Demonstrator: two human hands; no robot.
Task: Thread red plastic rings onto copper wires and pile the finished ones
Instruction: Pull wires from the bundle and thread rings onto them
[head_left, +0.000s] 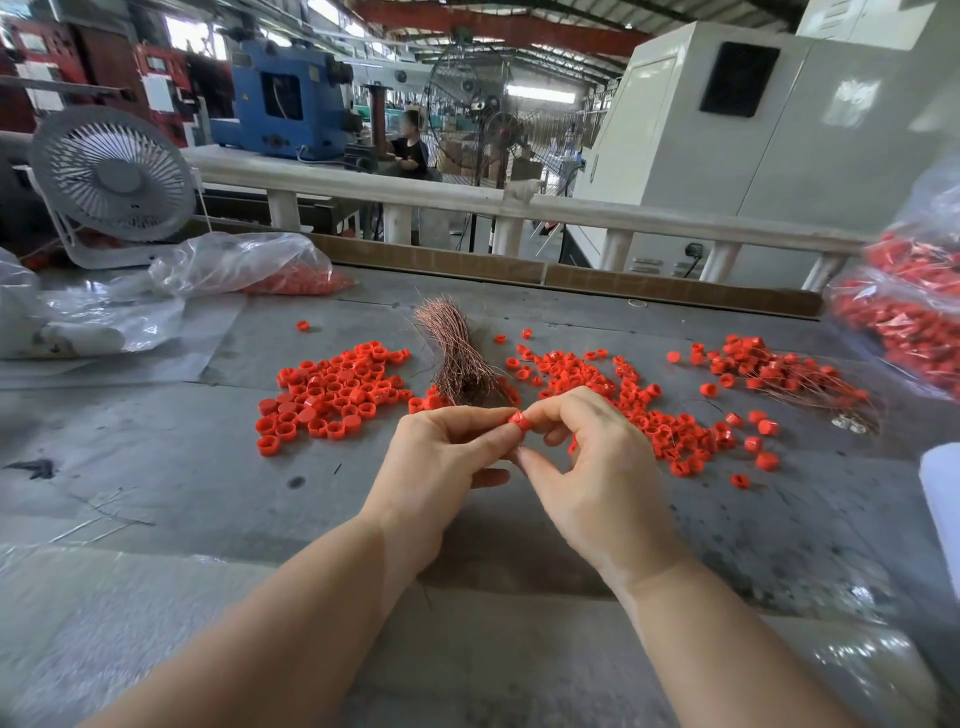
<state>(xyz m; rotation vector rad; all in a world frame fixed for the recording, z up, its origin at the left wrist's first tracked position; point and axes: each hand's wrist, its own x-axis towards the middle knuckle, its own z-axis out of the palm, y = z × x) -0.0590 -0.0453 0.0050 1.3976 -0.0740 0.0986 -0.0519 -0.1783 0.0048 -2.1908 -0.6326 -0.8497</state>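
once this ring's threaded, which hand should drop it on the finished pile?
Right, probably. The finished pile, rings with wires trailing, lies on the right hand's side. The left hand would have to cross over; both now pinch the ring.

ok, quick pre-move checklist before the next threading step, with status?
1. Ring held: ok, a red ring is pinched between the left hand and right hand.
2. Wire through the ring: cannot tell, no wire is clearly visible at the fingertips.
3. Wire supply: ok, the bundle of copper wires lies just beyond the hands.
4. Loose ring supply: ok, a pile of rings sits left of the bundle.
5. Finished pile: ok, rings with wires lie to the right on the table.
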